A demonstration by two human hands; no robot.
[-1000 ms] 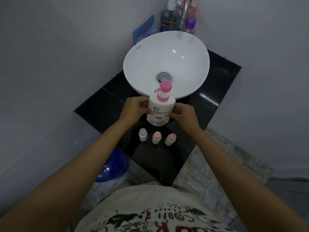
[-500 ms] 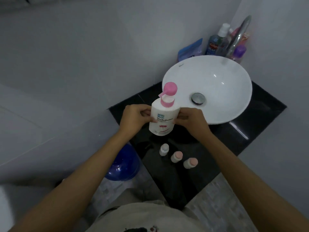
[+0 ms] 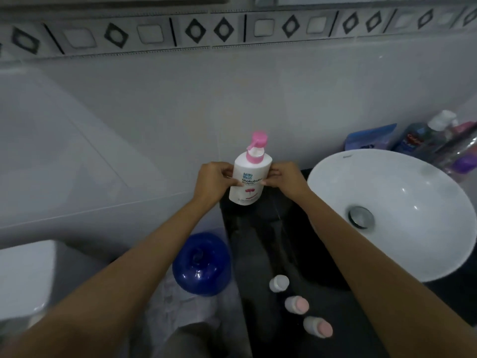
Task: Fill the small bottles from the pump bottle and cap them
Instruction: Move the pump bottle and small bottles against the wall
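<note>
**Pump bottle held in both hands; small bottles not yet opened**

Item: pump bottle (image 3: 247, 177), white with a pink pump head, held upright at the far left corner of the dark surface (image 3: 304, 244), close to the tiled wall. Whether its base rests on the surface or hangs just above it cannot be told.

Left hand (image 3: 213, 180): closed around the bottle's left side, fingers curled onto the label.

Right hand (image 3: 286, 178): closed on the bottle's right side, fingertips pressed to the body. Nothing else is held by either hand.

Small bottles: three, standing in a row at the near edge of the surface, well apart from the pump bottle: a white-capped bottle (image 3: 278, 283), then a pink-capped bottle (image 3: 296, 304), then a second pink-capped bottle (image 3: 318, 326) nearest. All three are capped.

Also present: a white basin (image 3: 387, 187) to the right.

Step judged: preparation, with filling not begun. The next move is judged to call for the pump bottle to be brought near the row, one hand freed, and a cap removed, so that the nozzle can be set over an open neck.
</note>
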